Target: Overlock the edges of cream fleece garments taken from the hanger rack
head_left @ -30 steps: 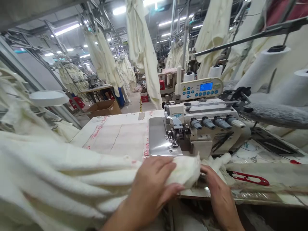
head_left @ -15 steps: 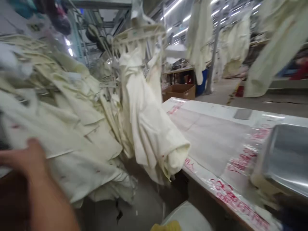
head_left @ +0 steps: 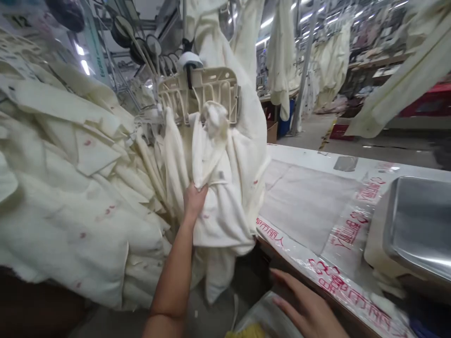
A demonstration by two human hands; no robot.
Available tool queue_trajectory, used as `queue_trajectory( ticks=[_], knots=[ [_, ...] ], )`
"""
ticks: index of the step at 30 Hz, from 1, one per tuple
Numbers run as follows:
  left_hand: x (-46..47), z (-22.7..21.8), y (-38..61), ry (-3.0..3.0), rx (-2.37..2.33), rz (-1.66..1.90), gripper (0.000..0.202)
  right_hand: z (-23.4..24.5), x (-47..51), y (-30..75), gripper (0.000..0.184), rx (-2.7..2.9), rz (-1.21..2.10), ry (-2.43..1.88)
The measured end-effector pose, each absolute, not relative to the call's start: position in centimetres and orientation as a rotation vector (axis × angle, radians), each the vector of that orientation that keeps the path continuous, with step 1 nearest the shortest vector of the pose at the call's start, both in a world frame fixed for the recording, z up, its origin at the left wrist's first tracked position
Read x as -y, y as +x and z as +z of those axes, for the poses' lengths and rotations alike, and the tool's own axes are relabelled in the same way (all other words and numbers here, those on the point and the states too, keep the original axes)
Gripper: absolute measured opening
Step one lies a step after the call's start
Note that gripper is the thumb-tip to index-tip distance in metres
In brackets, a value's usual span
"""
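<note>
My left hand (head_left: 194, 199) is raised and closed on a fold of a cream garment (head_left: 218, 197) that hangs from a beige plastic hanger clamp (head_left: 200, 94). The garment bunches below the hand and droops beside the table's near corner. My right hand (head_left: 306, 307) is low at the bottom, fingers stretched out flat and holding nothing, just under the front edge of the white work table (head_left: 310, 206).
A big heap of cream fabric pieces (head_left: 70, 188) fills the left. The metal bed of a sewing machine (head_left: 416, 225) sits at the right on the table. More cream garments (head_left: 282, 56) hang overhead behind. A yellow item (head_left: 246, 332) lies at the bottom edge.
The view has swung left from the sewing machine to the hanging garments. My left hand rose from the fabric heap and took hold of the hanging garment. My right hand came into view below the table edge.
</note>
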State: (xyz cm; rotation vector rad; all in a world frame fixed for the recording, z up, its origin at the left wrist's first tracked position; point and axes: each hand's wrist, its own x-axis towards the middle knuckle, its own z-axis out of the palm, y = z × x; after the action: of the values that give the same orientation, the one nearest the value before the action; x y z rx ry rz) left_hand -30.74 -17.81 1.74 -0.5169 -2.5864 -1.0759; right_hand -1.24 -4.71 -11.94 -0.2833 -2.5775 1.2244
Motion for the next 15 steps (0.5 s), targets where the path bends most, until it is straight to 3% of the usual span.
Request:
queue_trajectory(
  ticks=[4, 8, 11, 15],
  knots=[
    [16.0, 2.8, -27.5, -0.692, 2.649, -1.183, 0.039, -14.4, 8.3, -6.3, 0.077, 2.544, 1.549, -0.514],
    [18.1, 3.0, -25.1, -1.256, 2.531, -1.359, 0.055, -14.5, 11.0, -8.4, 0.066, 2.322, 1.856, -0.375],
    [18.8, 2.2, -27.4, -1.091, 2.336, -1.526, 0.054, -11.6, 10.1, -8.7, 0.06, 1.962, 2.057, -0.321],
    [16.9, 0.4, -32.1, -0.768, 2.327, -1.546, 0.053, -7.2, 6.1, -9.5, 0.088, 1.674, 1.946, -0.346]
  ],
)
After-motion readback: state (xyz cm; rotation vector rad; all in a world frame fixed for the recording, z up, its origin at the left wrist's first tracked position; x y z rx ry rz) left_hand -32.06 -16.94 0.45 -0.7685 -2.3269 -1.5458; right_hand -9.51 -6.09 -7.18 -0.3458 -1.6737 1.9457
